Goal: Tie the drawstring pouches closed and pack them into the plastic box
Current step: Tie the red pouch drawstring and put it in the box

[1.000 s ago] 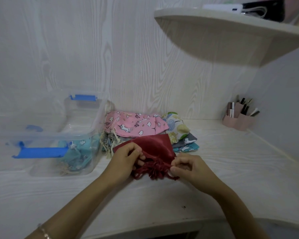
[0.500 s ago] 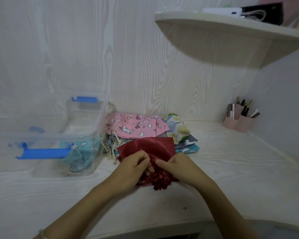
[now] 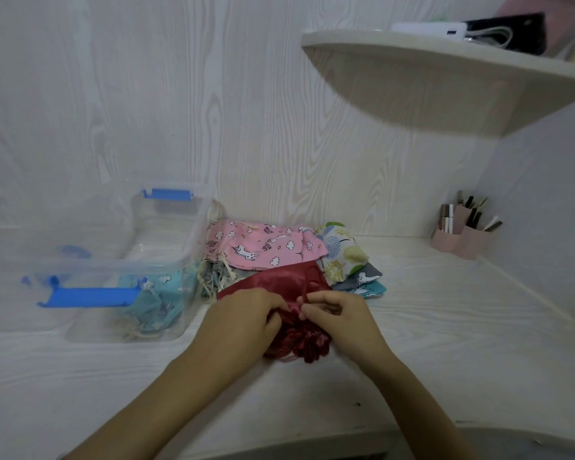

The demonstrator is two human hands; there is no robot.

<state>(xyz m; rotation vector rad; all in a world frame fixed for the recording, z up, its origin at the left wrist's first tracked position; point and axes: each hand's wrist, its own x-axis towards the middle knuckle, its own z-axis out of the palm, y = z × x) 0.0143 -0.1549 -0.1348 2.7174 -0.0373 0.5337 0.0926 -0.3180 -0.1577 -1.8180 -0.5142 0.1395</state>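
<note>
The left hand (image 3: 246, 322) and right hand (image 3: 341, 313) cover the gathered neck of the red pouch (image 3: 279, 282), so whether it is tied cannot be told. The pink pouch (image 3: 259, 247) and the red one hide most of the pouches beneath (image 3: 359, 277). The shelf (image 3: 412, 51) runs off the right edge, and the things in the pink holder (image 3: 462, 240) are too small to name.

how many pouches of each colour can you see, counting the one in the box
red pouch: 1, gripped by left hand and right hand
pink pouch: 1
white leaf-print pouch: 1
grey pouch: 1
teal: 2, the bottom teal pouch of the pile and the boxed teal pouch in the plastic box
total: 6 in view; more may be hidden
</note>
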